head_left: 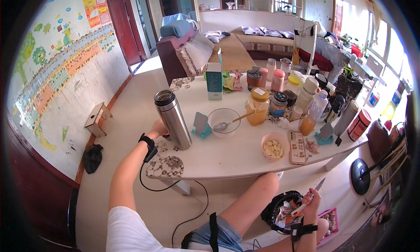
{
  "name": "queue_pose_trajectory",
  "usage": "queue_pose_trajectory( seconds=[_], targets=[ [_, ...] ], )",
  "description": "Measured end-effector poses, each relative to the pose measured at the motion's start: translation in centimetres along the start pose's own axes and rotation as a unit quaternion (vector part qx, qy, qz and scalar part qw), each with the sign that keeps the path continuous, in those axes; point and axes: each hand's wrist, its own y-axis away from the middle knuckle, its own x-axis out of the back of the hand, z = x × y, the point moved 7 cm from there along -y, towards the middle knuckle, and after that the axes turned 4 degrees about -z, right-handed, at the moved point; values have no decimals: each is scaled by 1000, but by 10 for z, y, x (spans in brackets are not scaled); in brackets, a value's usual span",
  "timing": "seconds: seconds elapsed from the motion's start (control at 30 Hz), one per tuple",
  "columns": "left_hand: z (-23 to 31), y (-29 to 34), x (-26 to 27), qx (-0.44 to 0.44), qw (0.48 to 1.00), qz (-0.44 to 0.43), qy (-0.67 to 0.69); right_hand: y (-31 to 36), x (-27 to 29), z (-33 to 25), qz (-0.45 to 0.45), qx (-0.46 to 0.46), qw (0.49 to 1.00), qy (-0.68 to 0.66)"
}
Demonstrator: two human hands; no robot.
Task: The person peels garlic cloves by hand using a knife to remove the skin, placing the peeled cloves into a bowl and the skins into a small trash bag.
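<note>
- Head view, surface: a white table top with grey patterned corners [227, 158] fills the middle, above a pale tiled floor [131, 116]; a sofa piled with cushions [188, 48] stands beyond the table's far end, and a wall with colourful child-style paintings [65, 72] runs off past the left hand.
- The left hand [159, 129] touches the base of a tall brushed-steel flask with an open top [173, 119] that stands upright on the table; its fingers lie behind the flask, so I cannot tell how they are set.
- The right hand [310, 204] is low beside the knee, fingers curled tight around the pale handle of a small knife [309, 198], blade pointing up and away, just over a black-lined bin of scraps [280, 212].
- Packages: beyond the flask stand a tall teal-and-white carton [214, 79], a clear glass bowl with a spoon [224, 120], an amber jar with a yellow lid [258, 106], and a pink bowl of peeled garlic cloves [274, 146].
</note>
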Motion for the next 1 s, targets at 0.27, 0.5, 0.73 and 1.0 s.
queue_pose_trajectory(
  seconds=[0.27, 0.5, 0.73, 1.0],
  targets=[
    [-18, 16, 17, 189, 980, 53, 35, 7, 4, 2, -2, 5, 1000, 22],
    [47, 91, 91, 157, 900, 334, 232, 7, 3, -12, -11, 43, 998, 43],
    [235, 87, 112, -45, 893, 147, 422, 33, -24, -41, -27, 23, 999, 24],
    [484, 62, 59, -221, 801, -119, 544, 74, -46, -119, -122, 65, 990, -22]
  ],
)
